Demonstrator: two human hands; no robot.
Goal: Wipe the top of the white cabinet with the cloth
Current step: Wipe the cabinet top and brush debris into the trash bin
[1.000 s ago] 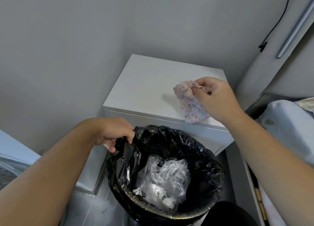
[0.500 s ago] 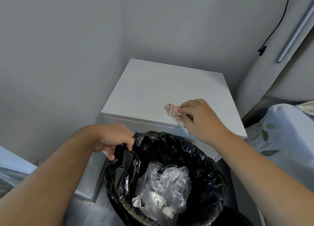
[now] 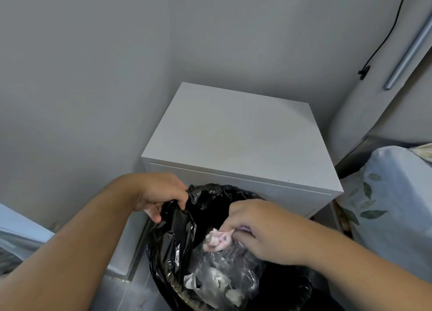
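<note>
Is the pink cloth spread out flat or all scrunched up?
Scrunched up. The cloth is a crumpled wad pinched in the right hand, held over the black bin bag, off the white cabinet.

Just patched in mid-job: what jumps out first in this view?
The black bin bag fills the bottom centre, its rim gripped by the left hand. The right hand holds the crumpled pink cloth over its opening, above clear plastic waste. Behind them stands the white cabinet, in the corner.
</note>
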